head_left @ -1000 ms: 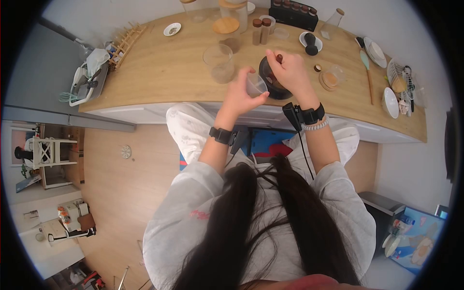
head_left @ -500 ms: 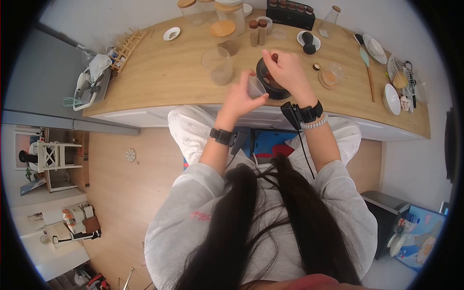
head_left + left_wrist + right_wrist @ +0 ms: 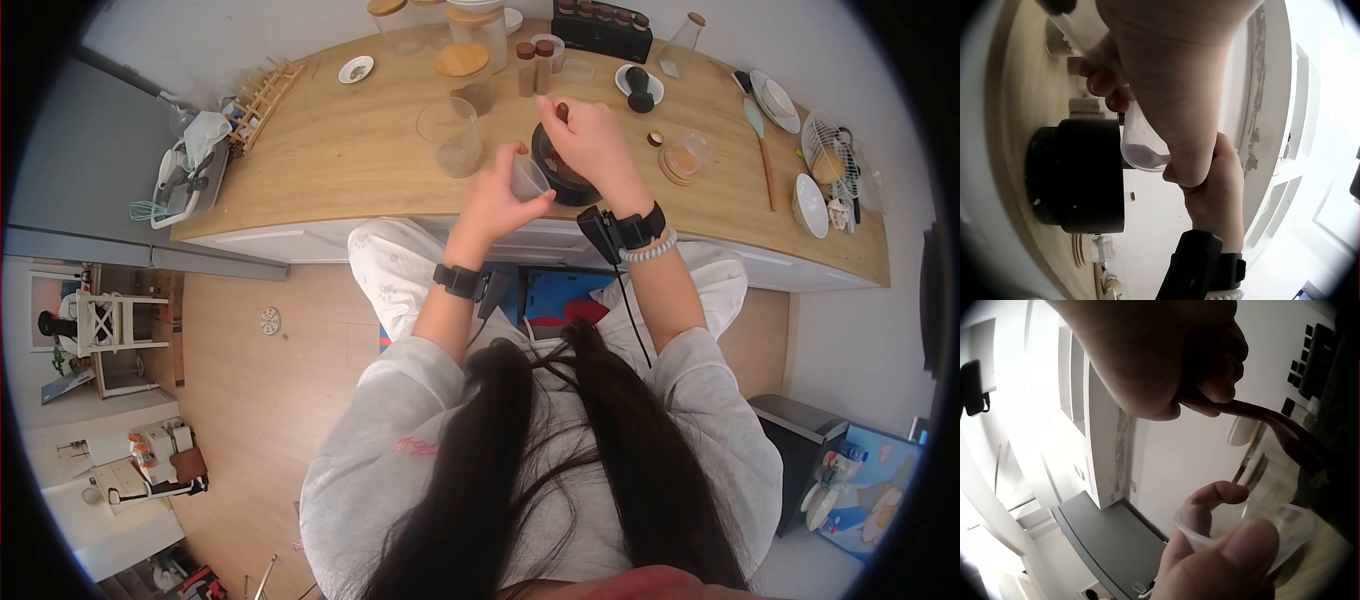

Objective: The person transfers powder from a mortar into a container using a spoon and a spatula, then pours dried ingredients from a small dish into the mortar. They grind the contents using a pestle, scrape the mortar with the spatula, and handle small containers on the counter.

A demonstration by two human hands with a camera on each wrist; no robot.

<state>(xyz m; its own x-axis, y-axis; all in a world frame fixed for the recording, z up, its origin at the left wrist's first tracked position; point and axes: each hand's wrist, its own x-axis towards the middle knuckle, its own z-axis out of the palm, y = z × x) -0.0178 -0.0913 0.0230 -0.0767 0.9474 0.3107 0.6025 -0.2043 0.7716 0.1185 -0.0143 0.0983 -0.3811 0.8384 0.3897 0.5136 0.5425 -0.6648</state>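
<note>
My left hand holds a clear plastic cup between thumb and fingers. The cup tilts beside the rim of a black mortar, which stands near the counter's front edge. Some pale residue shows in the cup in the left wrist view. My right hand grips a reddish-brown wooden spoon by its handle, above the mortar. In the right wrist view, the spoon's lower end reaches down toward the dark mortar, with a few light grains on its tip. The hand hides part of the mortar's opening from the head view.
Left of the mortar stands a clear tumbler, with a wooden-lidded jar behind. Two spice bottles are at the back. To the right are a black pestle on a white dish, a small jar, a spatula and a white bowl.
My right hand has shifted slightly left with the spoon over the mortar. My left hand keeps holding the tilted cup at nearly the same spot. The head view has turned a little.
</note>
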